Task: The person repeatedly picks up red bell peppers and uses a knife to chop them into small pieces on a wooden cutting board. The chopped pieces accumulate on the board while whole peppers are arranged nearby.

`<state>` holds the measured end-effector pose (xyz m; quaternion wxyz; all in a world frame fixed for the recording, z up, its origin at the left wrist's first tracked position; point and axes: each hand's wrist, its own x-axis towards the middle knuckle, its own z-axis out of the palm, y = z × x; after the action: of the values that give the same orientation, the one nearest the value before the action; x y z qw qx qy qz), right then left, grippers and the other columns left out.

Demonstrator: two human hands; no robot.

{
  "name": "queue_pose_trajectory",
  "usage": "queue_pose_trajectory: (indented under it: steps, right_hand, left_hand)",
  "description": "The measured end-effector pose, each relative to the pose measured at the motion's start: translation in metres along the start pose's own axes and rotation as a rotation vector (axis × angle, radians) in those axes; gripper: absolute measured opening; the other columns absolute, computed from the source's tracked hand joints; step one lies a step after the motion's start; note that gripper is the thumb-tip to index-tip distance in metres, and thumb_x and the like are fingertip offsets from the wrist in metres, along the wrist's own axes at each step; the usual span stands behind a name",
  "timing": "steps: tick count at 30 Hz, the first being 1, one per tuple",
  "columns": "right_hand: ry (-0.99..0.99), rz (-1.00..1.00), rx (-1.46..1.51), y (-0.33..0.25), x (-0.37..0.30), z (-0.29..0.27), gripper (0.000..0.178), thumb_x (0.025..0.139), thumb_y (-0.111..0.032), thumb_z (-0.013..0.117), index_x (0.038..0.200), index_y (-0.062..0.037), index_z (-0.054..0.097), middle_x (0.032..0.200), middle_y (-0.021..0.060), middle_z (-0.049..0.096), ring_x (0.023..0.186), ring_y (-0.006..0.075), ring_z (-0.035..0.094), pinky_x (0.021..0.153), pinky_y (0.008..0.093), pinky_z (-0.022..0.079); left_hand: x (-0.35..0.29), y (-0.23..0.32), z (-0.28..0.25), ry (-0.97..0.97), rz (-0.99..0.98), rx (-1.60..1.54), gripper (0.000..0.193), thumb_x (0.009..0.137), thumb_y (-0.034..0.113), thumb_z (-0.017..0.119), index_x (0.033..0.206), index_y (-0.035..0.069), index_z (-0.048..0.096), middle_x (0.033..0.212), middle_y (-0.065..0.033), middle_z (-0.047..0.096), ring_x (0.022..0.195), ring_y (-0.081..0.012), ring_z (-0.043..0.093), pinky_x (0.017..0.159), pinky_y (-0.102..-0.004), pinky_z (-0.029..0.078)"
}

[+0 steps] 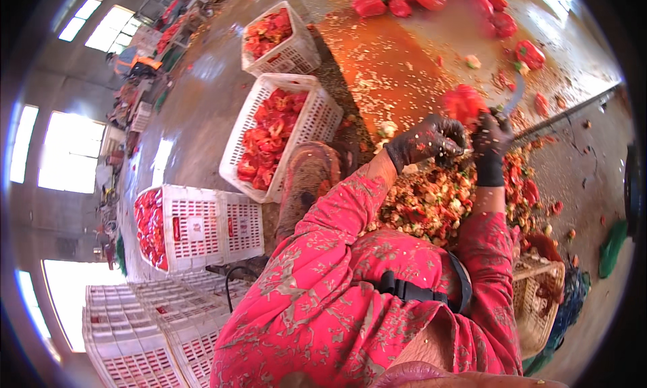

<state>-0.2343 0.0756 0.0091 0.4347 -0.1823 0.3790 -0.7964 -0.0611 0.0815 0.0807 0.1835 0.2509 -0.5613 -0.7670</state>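
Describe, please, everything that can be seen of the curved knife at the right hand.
The curved knife shows a narrow, pale blue-grey blade, apparently metal, bowed like a small sickle and slightly blurred. It projects from the right hand, whose black-gloved fingers seem to close around the handle and hide it. The blade points away from the person, to the right of a blurred red pepper. Its far end appears near a pale pepper core; whether they touch is unclear.

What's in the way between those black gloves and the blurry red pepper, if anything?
Nothing that I can see. The red pepper is right up by the right hand, and the left hand is close below it. The curved knife sticks out on the pepper's right, not between.
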Motion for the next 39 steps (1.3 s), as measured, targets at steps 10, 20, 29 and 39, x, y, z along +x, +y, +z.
queue_pose_trajectory:
  steps: [10,20,29,39]
  right_hand:
    - [-0.289,0.064,-0.127,0.015,-0.018,0.016,0.02,0.076,-0.006,0.066,0.094,-0.0023,0.059,0.07,0.0022,0.06,0.051,0.0096,0.052,0.044,0.023,0.042]
    - [-0.296,0.198,-0.237,-0.014,-0.018,0.018,0.021,0.073,-0.006,0.069,0.09,0.0012,0.059,0.067,0.0042,0.059,0.051,0.01,0.053,0.042,0.025,0.042]
    - [-0.313,-0.051,-0.352,-0.039,-0.033,0.009,0.011,0.077,-0.006,0.064,0.082,-0.0019,0.055,0.064,0.0,0.051,0.053,0.0071,0.047,0.046,0.0238,0.039]
    - [0.16,0.125,0.084,-0.095,-0.022,-0.014,0.018,0.079,-0.006,0.063,0.093,0.0003,0.054,0.068,0.0035,0.055,0.05,0.0096,0.05,0.044,0.024,0.042]
  left_hand:
    - [0.009,-0.045,-0.027,0.471,0.574,-0.283,0.011,0.081,0.012,0.059,0.09,0.005,0.056,0.083,-0.0012,0.058,0.075,-0.0101,0.057,0.065,-0.026,0.048]
    - [-0.24,-0.033,-0.251,1.055,0.576,-0.237,0.027,0.081,0.03,0.058,0.098,0.009,0.057,0.084,-0.005,0.061,0.072,-0.0175,0.057,0.062,-0.0321,0.049]
    - [-0.111,0.014,-0.174,1.083,0.376,-0.298,0.024,0.088,0.021,0.048,0.094,0.001,0.059,0.077,-0.0108,0.063,0.066,-0.0207,0.06,0.06,-0.0315,0.051]
    - [0.312,0.054,-0.09,0.439,1.098,1.339,0.034,0.073,0.03,0.067,0.089,0.001,0.058,0.077,-0.0189,0.061,0.074,-0.0366,0.059,0.065,-0.0419,0.046]
